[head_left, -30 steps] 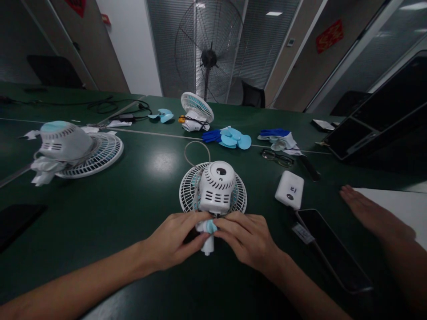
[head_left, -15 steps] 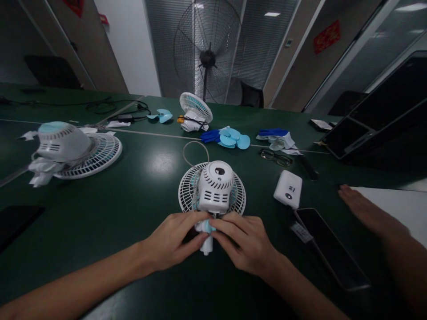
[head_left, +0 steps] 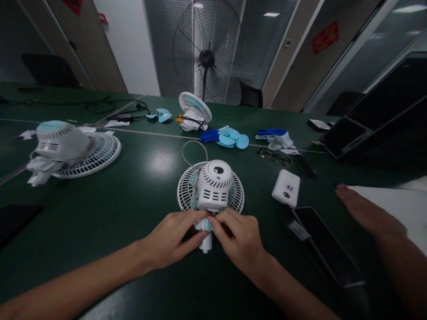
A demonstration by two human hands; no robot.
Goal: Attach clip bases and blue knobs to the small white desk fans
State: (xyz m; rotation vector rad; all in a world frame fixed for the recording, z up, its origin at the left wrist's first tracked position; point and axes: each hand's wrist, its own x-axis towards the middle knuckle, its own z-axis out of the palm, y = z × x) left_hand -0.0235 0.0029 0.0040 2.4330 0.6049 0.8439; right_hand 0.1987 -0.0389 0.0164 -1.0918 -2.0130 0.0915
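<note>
The left hand pinches a white-and-blue stem between nearly closed fingers; the right hand bunches its fingertips against the stem, their grip unclear. Just beyond, the white fan lies grille-down on the green bench.

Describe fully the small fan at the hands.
The small fan lies grille down on the green table, white and seemingly plastic. Its rounded motor housing has vent slots and a dark opening; light blue shows through the grille. A pale cord loops beyond. The left hand grips its near end piece; the right hand touches it.
</note>
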